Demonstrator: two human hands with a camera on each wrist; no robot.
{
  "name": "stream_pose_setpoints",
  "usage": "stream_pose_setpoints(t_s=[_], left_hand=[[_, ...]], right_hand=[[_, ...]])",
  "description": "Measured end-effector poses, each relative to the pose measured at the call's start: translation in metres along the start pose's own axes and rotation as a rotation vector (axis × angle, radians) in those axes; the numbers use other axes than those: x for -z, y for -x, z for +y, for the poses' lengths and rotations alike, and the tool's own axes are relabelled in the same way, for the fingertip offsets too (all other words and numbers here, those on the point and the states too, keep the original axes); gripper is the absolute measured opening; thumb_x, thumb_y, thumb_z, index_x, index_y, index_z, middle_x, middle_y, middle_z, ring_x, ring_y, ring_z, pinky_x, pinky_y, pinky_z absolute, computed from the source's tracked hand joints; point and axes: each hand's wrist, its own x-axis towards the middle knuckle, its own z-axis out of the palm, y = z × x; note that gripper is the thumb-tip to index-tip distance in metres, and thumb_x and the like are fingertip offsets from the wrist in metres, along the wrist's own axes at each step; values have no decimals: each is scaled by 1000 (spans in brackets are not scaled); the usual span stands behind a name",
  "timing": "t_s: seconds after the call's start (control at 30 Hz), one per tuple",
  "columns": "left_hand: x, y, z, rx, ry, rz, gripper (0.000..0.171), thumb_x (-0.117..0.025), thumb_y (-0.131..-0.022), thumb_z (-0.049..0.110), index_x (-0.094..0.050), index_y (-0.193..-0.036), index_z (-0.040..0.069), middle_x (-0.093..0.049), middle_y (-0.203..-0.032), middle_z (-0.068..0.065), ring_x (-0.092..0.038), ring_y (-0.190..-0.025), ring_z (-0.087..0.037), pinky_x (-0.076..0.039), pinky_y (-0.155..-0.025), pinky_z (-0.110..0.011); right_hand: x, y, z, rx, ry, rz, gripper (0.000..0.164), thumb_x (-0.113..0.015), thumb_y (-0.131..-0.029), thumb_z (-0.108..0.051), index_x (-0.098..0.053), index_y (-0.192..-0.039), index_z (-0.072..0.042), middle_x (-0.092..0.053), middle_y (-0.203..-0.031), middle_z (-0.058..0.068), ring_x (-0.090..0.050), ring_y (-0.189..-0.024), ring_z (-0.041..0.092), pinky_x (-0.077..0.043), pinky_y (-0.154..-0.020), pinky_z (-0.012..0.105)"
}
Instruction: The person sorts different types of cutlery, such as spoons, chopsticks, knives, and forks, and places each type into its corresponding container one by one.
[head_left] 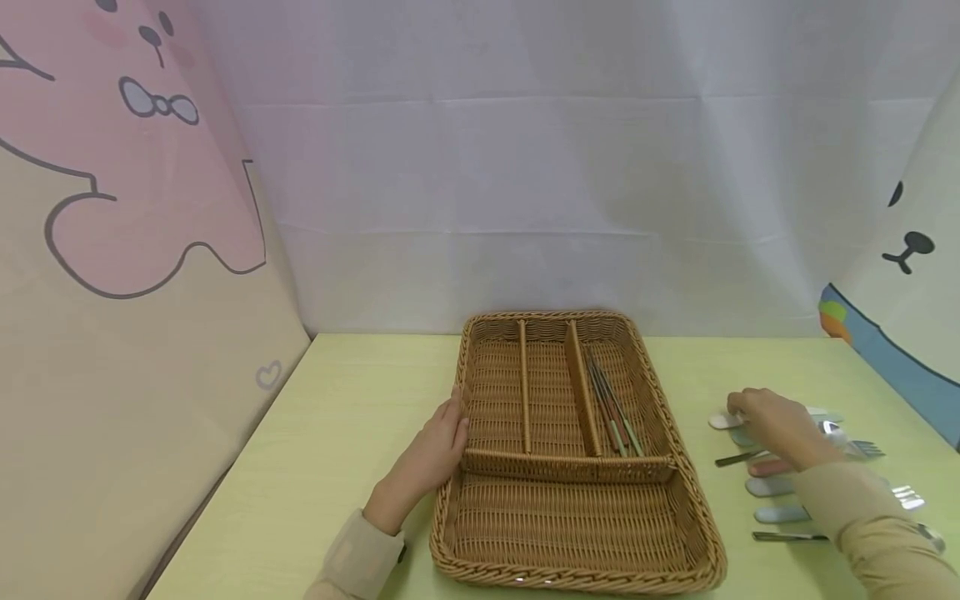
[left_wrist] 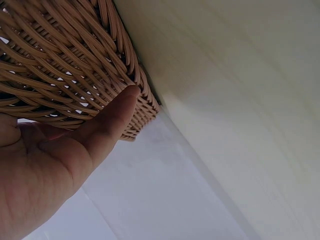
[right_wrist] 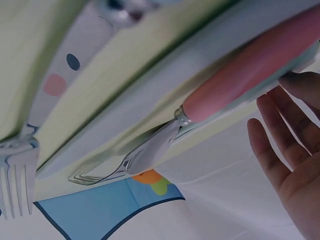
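Note:
In the head view, my left hand [head_left: 435, 442] holds the left rim of a brown wicker basket [head_left: 562, 467]. The left wrist view has one finger [left_wrist: 110, 112] stretched along the outer weave, with part of the hand over the rim. Over the spread cutlery at right is my right hand [head_left: 776, 421], its fingertips beside a white handle [head_left: 724, 422]. The right wrist view has its fingers [right_wrist: 272, 145] apart, close to pale handles. A fork [right_wrist: 105, 172] and a pink handle [right_wrist: 250, 70] lie nearest the camera.
Several thin chopsticks [head_left: 617, 408] with green and red ends lie in the basket's right rear compartment. Dividers [head_left: 525, 392] split its back part. Below the right hand are blue-grey handles [head_left: 780, 513] and a dark-handled spoon [head_left: 787, 537]. A white curtain [head_left: 487, 183] stands behind the yellow table [head_left: 360, 375].

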Motion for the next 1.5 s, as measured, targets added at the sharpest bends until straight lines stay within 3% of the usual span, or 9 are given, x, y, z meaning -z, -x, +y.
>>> stream_pose_setpoints(t_s=[0.37, 0.8, 0.9, 1.03, 1.13, 1.23, 1.37, 1.5], left_hand=[[0, 0, 0, 2, -18, 13, 54, -33, -99, 17, -12, -141, -9, -35, -137, -33, -37, -123, -40, -41, -97, -52], [-1, 0, 0, 10, -13, 7, 54, -33, -99, 18, -11, -142, -8, -35, -137, -33, -38, -122, -41, -42, -97, -52], [-1, 0, 0, 15, -14, 6, 54, -33, -99, 17, -11, -142, -8, -35, -137, -33, -38, -122, -41, -42, -96, -53], [-1, 0, 0, 19, -17, 9, 54, -33, -99, 18, -12, -142, -8, -35, -138, -33, -38, -123, -41, -42, -97, -52], [-1, 0, 0, 16, -17, 11, 54, -32, -100, 19, -12, -142, -8, -35, -138, -32, -37, -123, -40, -42, -97, -52], [-1, 1, 0, 14, -15, 11, 54, -33, -100, 18, -12, -142, -8, -35, -137, -32, -38, -123, -40, -42, -97, -52], [-1, 0, 0, 16, -15, 7, 54, -33, -99, 18, -11, -142, -8, -35, -138, -32, -38, -122, -40, -42, -96, -52], [-1, 0, -1, 8, -18, 8, 54, -34, -99, 17, -11, -142, -8, -35, -137, -33, -39, -121, -41, -43, -96, -53]], right_hand=[[-6, 0, 3, 52, 84, 57, 27, -72, -65, 4, -61, -88, -3, -59, -74, 5, -54, -66, 26, -50, -46, 39], [-11, 0, 8, 53, 97, 102, 30, -73, -63, 3, -60, -90, -2, -57, -73, 5, -52, -66, 26, -48, -44, 39], [-10, -1, 9, 59, 100, 99, 38, -75, -57, 0, -60, -92, -1, -56, -73, 4, -52, -67, 26, -49, -44, 39], [-8, -2, 9, 85, 107, 105, 63, -79, -38, -15, -59, -96, 0, -52, -73, 2, -50, -69, 24, -50, -48, 39], [-5, -3, 6, 96, 116, 106, 76, -81, -30, -20, -59, -99, 2, -51, -74, 2, -49, -69, 24, -50, -51, 39], [-2, -5, 0, 94, 118, 106, 61, -79, -42, -7, -60, -99, 4, -53, -75, 5, -49, -69, 24, -49, -50, 38], [0, -7, -6, 75, 121, 123, 44, -64, -55, 18, -62, -96, 4, -57, -76, 10, -51, -69, 27, -49, -47, 35], [3, -10, -10, 61, 144, 143, 40, -58, -59, 20, -62, -95, 5, -59, -79, 14, -53, -70, 30, -50, -46, 36]])
